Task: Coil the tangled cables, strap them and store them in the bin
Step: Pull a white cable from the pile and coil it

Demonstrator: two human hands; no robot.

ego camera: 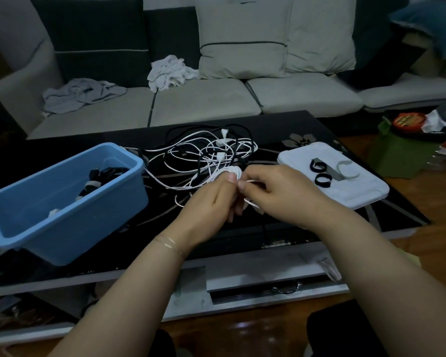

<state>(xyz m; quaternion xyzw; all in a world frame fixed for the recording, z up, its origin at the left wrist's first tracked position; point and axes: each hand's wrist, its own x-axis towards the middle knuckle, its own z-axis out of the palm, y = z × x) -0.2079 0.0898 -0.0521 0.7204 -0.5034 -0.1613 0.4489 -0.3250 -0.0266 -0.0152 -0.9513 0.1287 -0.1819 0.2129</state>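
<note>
Black glass coffee table (307, 228) with a pale flower pattern and a silver front edge. Grey sofa (204, 99) behind it carries dark and light cushions, plus a crumpled white cloth (170, 72) and a grey cloth (83, 94). Wood floor on the right, with a green container (399, 155) holding clutter.

Blue bin (62, 202) sits on the table's left side, tilted, with a few bundled dark cables inside. Tangle of white and black cables (206, 153) lies mid-table, just right of the bin. White lid (332, 173) lies flat on the right; on it are two rolled black straps (319, 172) and loose grey ones.

Hands are together over the table centre, in front of the tangle. Left hand (211, 204) grips a small coil of white cable (229, 173), fingers curled round it. Right hand (278, 191) pinches a strand of the same white cable beside the coil. The cable's free run trails back into the tangle.
</note>
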